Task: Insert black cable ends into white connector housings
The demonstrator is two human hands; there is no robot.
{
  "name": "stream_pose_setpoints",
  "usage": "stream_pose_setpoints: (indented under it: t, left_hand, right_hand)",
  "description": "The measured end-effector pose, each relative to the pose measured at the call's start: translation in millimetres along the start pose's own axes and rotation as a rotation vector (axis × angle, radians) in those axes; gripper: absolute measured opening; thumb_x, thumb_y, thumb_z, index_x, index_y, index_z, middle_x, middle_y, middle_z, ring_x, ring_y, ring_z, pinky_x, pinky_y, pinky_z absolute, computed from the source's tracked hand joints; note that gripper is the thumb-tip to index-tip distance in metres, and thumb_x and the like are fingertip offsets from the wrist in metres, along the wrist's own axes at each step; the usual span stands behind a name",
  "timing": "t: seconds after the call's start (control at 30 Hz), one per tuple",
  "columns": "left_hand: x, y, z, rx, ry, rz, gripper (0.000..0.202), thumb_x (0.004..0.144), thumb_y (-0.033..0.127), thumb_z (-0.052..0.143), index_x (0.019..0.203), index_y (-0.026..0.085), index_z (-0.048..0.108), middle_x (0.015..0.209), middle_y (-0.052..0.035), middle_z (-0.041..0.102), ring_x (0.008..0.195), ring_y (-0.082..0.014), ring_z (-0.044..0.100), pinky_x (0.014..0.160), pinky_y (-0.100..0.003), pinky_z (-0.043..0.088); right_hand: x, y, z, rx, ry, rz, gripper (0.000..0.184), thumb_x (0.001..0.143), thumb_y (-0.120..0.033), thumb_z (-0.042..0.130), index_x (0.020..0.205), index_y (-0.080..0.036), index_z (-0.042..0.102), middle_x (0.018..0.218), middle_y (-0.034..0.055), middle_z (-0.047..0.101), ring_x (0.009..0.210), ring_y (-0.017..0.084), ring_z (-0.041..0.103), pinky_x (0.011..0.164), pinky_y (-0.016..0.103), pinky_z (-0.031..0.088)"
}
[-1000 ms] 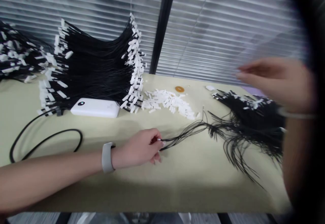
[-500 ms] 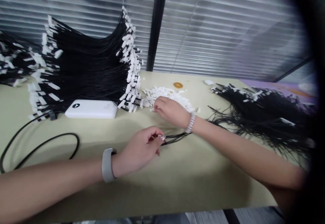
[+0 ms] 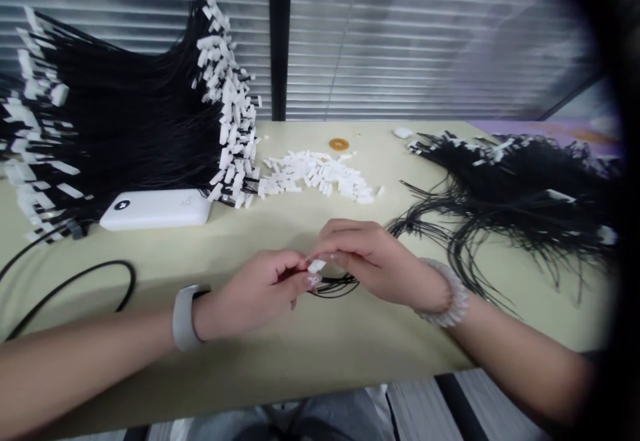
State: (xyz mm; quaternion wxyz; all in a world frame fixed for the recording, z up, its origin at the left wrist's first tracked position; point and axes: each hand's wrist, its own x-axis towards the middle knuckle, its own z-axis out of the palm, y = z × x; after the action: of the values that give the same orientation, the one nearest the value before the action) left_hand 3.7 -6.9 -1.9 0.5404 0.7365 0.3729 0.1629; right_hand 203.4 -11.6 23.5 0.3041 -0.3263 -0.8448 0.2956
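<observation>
Tag, white plastic (image 3: 316,266), now pinched at the fingertips between left hand (image 3: 257,294) and right hand (image 3: 373,261), the right having come over from the loose-tag heap (image 3: 315,175). Left fingers also close on a thin bundle of black cords (image 3: 337,286), their ends hidden in the grip; cannot tell whether tag and cord are joined. Both hands curled tight, working just above the table (image 3: 320,354).
</observation>
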Motion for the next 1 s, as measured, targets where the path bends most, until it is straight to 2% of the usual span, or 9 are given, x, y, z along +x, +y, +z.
stream_pose_setpoints:
  t: [0.1, 0.2, 0.37, 0.53, 0.67, 0.8, 0.87, 0.93, 1.0]
  left_hand:
    - [0, -1, 1.8, -0.049, 0.028, -0.035, 0.022, 0.085, 0.036, 0.045, 0.076, 0.016, 0.051, 0.065, 0.0026, 0.051, 0.055, -0.0082, 0.048, 0.051, -0.020, 0.041]
    - [1, -1, 3.0, -0.124, 0.039, -0.053, 0.017, 0.084, 0.034, 0.047, 0.079, 0.017, 0.048, 0.072, 0.0026, 0.052, 0.055, -0.0072, 0.048, 0.049, -0.019, 0.042]
    - [2, -1, 3.7, -0.145, 0.036, -0.033, 0.013, 0.081, 0.029, 0.052, 0.078, 0.018, 0.047, 0.066, 0.0047, 0.046, 0.053, -0.0068, 0.044, 0.049, -0.019, 0.041]
    - [0, -1, 3.1, -0.125, 0.029, -0.018, 0.016, 0.077, 0.027, 0.058, 0.077, 0.018, 0.045, 0.060, 0.0066, 0.042, 0.053, -0.0065, 0.039, 0.048, -0.018, 0.033]
    - [-1, -2, 2.9, -0.099, 0.038, -0.008, 0.020, 0.076, 0.029, 0.060, 0.075, 0.017, 0.044, 0.062, 0.0064, 0.040, 0.055, -0.0063, 0.036, 0.048, -0.018, 0.031]
    - [-1, -1, 1.7, -0.088, 0.025, 0.020, 0.020, 0.081, 0.032, 0.054, 0.074, 0.016, 0.044, 0.060, 0.0060, 0.039, 0.053, -0.0063, 0.036, 0.048, -0.018, 0.032]
    - [-2, 0, 0.5, -0.065, 0.026, 0.032, 0.020, 0.083, 0.033, 0.051, 0.073, 0.016, 0.045, 0.060, 0.0047, 0.043, 0.054, -0.0066, 0.039, 0.049, -0.018, 0.033]
    - [-3, 0, -0.6, -0.059, 0.038, 0.030, 0.021, 0.084, 0.034, 0.048, 0.074, 0.016, 0.047, 0.065, 0.0025, 0.050, 0.055, -0.0069, 0.043, 0.050, -0.018, 0.036]
    - [-4, 0, -1.4, -0.080, 0.058, 0.023, 0.021, 0.086, 0.033, 0.046, 0.074, 0.016, 0.045, 0.070, 0.0008, 0.055, 0.056, -0.0071, 0.046, 0.050, -0.018, 0.038]
  right_hand:
    - [-1, -1, 0, -0.146, 0.004, -0.063, 0.023, 0.084, -0.006, 0.043, 0.093, -0.016, 0.063, 0.087, 0.0041, 0.057, 0.077, 0.008, 0.053, 0.069, 0.020, 0.043]
    - [0, -2, 1, -0.219, -0.027, -0.066, 0.022, 0.083, -0.006, 0.045, 0.091, -0.016, 0.062, 0.085, 0.0036, 0.057, 0.076, 0.008, 0.052, 0.068, 0.019, 0.041]
    - [0, 0, 4, -0.163, 0.052, -0.034, 0.018, 0.083, -0.008, 0.050, 0.098, -0.015, 0.056, 0.084, -0.0007, 0.059, 0.075, 0.005, 0.053, 0.070, 0.014, 0.039]
    - [1, 1, 6, -0.122, 0.097, -0.032, 0.008, 0.083, -0.012, 0.051, 0.085, -0.015, 0.058, 0.079, -0.0013, 0.060, 0.073, 0.004, 0.054, 0.069, 0.014, 0.040]
    - [2, 0, 8, -0.043, 0.093, -0.045, 0.009, 0.083, -0.015, 0.052, 0.083, -0.015, 0.061, 0.079, -0.0009, 0.062, 0.072, 0.004, 0.056, 0.069, 0.015, 0.042]
    - [0, 0, 10, 0.006, 0.151, 0.052, 0.011, 0.080, -0.013, 0.056, 0.089, -0.017, 0.060, 0.079, -0.0028, 0.064, 0.071, 0.003, 0.057, 0.067, 0.012, 0.042]
    - [0, 1, 7, 0.033, 0.171, 0.117, 0.013, 0.078, -0.018, 0.059, 0.091, -0.015, 0.057, 0.077, -0.0022, 0.063, 0.069, 0.004, 0.057, 0.063, 0.013, 0.042]
    - [1, 3, 1, 0.033, 0.106, 0.142, 0.013, 0.080, -0.025, 0.058, 0.088, -0.015, 0.058, 0.074, -0.0011, 0.061, 0.066, 0.006, 0.055, 0.061, 0.016, 0.041]
    - [3, 6, -6, -0.012, -0.037, 0.134, 0.016, 0.083, -0.029, 0.052, 0.082, -0.014, 0.060, 0.071, -0.0005, 0.060, 0.063, 0.007, 0.052, 0.059, 0.018, 0.040]
